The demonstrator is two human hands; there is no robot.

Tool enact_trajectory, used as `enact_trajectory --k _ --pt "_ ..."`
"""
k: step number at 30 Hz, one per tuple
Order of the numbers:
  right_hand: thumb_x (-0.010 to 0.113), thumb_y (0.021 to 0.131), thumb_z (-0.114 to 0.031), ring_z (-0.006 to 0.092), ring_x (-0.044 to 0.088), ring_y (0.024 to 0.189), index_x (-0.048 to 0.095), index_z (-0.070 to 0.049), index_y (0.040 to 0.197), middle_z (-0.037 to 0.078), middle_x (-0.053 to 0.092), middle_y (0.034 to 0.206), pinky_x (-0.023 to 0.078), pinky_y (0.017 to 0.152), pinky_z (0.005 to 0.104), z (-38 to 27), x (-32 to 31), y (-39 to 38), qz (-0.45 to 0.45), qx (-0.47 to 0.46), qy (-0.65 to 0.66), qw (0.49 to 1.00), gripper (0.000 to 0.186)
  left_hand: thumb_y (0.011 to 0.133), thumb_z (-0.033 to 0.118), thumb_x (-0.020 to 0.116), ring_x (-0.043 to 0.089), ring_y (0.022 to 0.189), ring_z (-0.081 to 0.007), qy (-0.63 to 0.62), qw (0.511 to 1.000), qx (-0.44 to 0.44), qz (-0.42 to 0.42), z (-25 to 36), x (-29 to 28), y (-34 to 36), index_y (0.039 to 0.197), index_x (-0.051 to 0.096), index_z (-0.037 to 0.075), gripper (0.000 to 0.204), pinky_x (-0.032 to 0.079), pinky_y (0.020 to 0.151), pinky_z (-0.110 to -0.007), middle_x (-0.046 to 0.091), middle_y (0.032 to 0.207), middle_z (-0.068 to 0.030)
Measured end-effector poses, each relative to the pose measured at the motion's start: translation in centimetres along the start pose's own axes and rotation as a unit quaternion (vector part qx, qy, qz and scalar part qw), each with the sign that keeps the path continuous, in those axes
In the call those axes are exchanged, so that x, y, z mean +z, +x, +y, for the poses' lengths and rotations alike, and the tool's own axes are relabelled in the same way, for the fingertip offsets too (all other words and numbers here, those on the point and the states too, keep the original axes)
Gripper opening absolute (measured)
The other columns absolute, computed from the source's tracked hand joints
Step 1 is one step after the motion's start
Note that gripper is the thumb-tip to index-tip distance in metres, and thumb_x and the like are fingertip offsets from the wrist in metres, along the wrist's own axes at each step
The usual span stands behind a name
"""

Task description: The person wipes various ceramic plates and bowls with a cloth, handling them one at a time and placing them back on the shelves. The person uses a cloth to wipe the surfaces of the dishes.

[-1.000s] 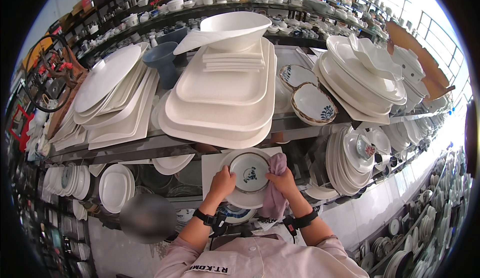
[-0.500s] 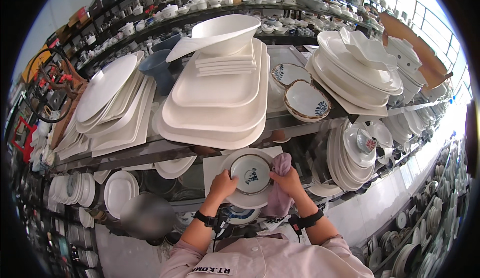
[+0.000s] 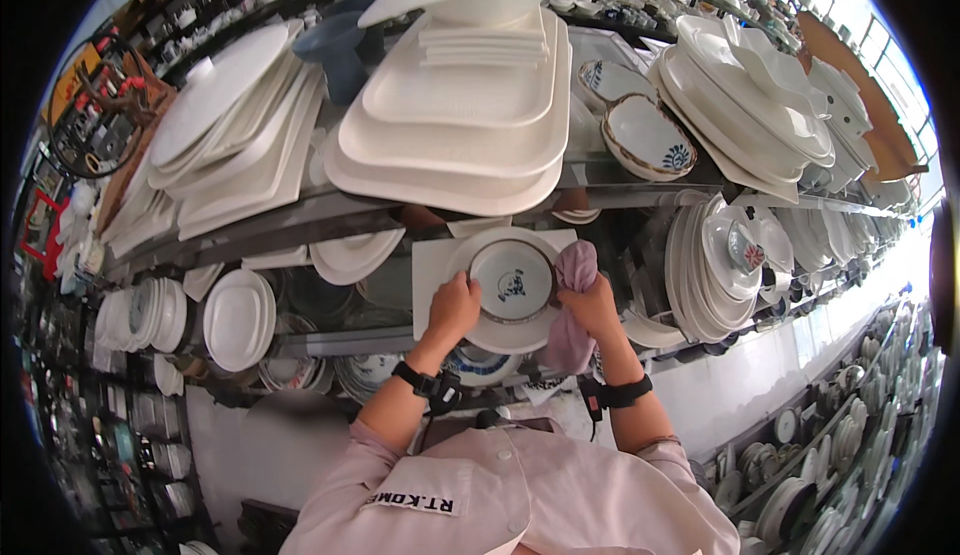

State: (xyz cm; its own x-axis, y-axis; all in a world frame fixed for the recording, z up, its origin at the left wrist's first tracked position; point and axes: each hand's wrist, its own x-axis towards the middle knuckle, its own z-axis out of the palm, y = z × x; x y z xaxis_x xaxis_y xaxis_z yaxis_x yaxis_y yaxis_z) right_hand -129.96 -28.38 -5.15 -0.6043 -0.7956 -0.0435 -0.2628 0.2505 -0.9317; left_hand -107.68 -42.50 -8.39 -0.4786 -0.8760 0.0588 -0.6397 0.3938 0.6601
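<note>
A shallow dish [image 3: 512, 277] with a brown rim and a small blue motif in its middle is between my two hands. Closed on its left rim, thumb on top, is my left hand [image 3: 455, 309]. My right hand [image 3: 592, 307] grips a mauve cloth [image 3: 572, 339] beside the right rim; the thumb reaches the rim. Cloth hangs above and below that hand. Under the dish lies a larger round white plate [image 3: 484, 335], over a white square plate [image 3: 428, 275] on the lower shelf. Whether the dish rests on the round plate, I cannot tell.
Above, the shelf carries stacked white trays [image 3: 450, 180], tilted platters [image 3: 225, 105], a blue-grey vase [image 3: 338, 55] and two brown-rimmed bowls [image 3: 648, 137]. Upright white plates [image 3: 710, 280] stand to the right, oval dishes [image 3: 240, 320] to the left.
The whole view has tipped downward, so shelves and dishes appear higher. Both hands keep their places at the dish, and the cloth stays in my right hand.
</note>
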Motion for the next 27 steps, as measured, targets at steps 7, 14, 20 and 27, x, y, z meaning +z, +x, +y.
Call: enact_trajectory --k 7,14,20,27 --pt "0.072 0.071 -0.012 0.0306 0.072 0.093 0.067 0.01 0.106 0.023 0.073 0.095 0.054 0.083 0.0386 0.2 -0.5 -0.9 0.046 0.018 -0.002 0.999 0.042 0.1 0.027 0.05 0.065 0.087 -0.05 0.015 0.999 -0.034 -0.023 0.6 0.1 0.1 0.099 0.06 -0.003 0.031 0.051 0.079 -0.058 0.069 0.091 -0.0288" --pt "0.073 0.072 -0.013 0.0303 0.072 0.089 0.065 0.011 0.101 0.023 0.073 0.092 0.054 0.08 0.0387 4.0 -2.0 -0.7 0.062 0.016 -0.047 0.997 0.038 0.1 0.027 0.048 0.067 0.09 -0.0491 0.022 0.998 -0.062 -0.025 1.2 0.3 0.3 0.104 0.061 -0.003 0.033 0.053 0.083 -0.056 0.07 0.094 -0.0291" --pt "0.073 0.075 -0.011 0.0225 0.07 0.085 0.065 0.01 0.101 0.017 0.072 0.089 0.054 0.077 0.0361 2.4 -3.5 -1.9 0.075 0.012 -0.006 0.997 0.034 0.099 0.026 0.048 0.067 0.093 -0.0482 0.014 0.996 -0.081 -0.033 1.2 0.0 0.4 0.108 0.062 -0.003 0.033 0.052 0.085 -0.055 0.07 0.098 -0.0287" --pt "0.074 0.077 -0.008 0.0143 0.066 0.083 0.069 0.006 0.1 0.008 0.072 0.091 0.053 0.075 0.0307 1.9 -3.7 -2.7 0.057 0.014 0.063 0.996 0.028 0.098 0.03 0.05 0.067 0.095 -0.0464 -0.046 0.993 -0.097 -0.056 0.9 -0.1 0.0 0.109 0.064 -0.002 0.037 0.053 0.085 -0.054 0.071 0.098 -0.0282"
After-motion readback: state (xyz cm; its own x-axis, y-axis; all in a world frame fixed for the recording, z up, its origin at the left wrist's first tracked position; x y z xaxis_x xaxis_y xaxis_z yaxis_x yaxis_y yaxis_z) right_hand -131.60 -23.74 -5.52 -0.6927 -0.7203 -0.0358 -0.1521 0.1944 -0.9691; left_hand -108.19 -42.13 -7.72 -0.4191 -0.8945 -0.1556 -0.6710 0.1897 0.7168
